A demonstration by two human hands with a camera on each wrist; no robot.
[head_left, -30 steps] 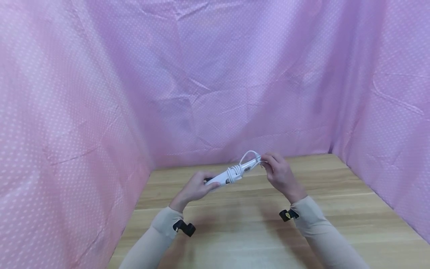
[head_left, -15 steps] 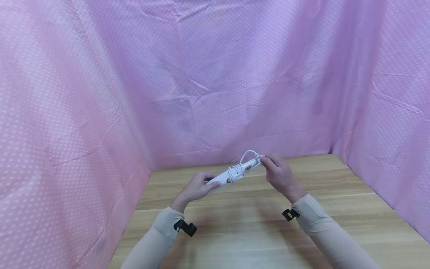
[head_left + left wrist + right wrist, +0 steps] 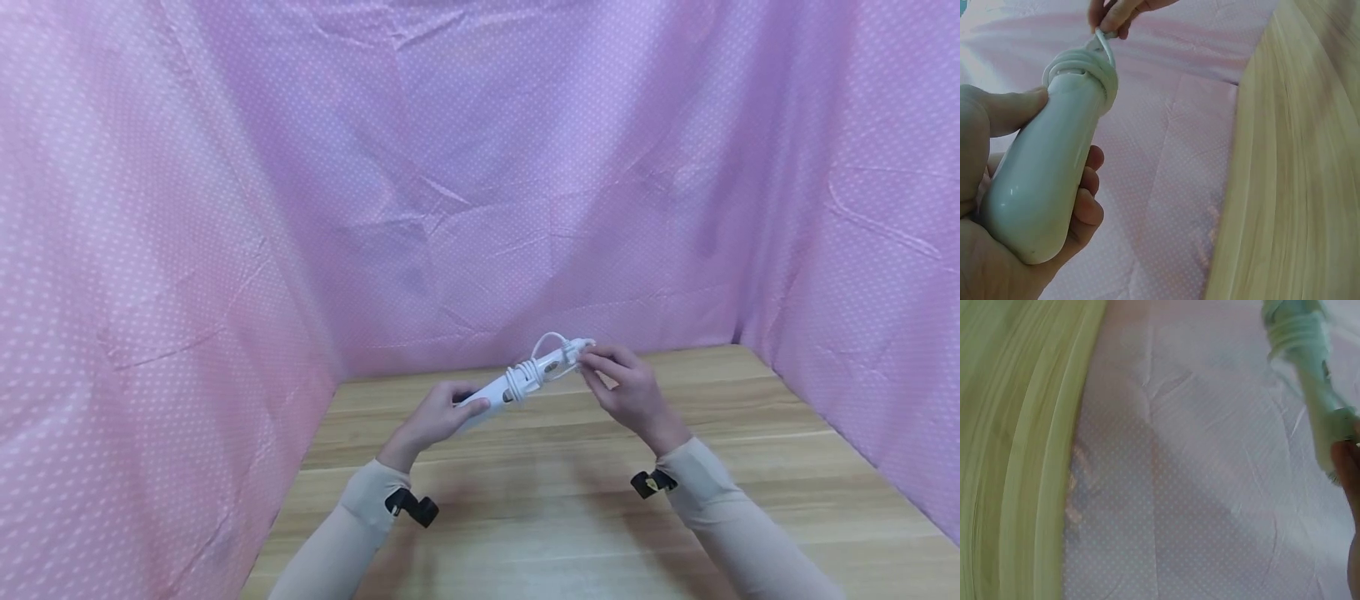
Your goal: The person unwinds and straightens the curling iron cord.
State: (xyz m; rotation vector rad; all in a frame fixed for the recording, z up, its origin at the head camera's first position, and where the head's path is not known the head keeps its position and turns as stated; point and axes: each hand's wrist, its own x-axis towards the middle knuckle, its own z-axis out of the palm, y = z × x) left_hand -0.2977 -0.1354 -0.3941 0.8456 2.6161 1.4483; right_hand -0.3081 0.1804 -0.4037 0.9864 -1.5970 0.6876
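Observation:
A white, slender appliance that looks like a hair straightener is held up over the table, slanting up to the right. Its white cord is wound several times round the middle, with a loose loop rising above. My left hand grips the broad rounded end; in the left wrist view the thumb lies along the straightener and the fingers wrap beneath. At the narrow end, the fingertips of my right hand pinch a small pale block, seemingly the cord's plug, partly hidden by the fingers.
The wooden table spreads beneath both arms. Pink dotted cloth hangs close behind it and along both sides. Each sleeved wrist carries a small black camera mount.
My right fingertips have shifted at the narrow end, and the plug piece there now shows more. The straightener has tilted slightly; my left hand keeps its grip.

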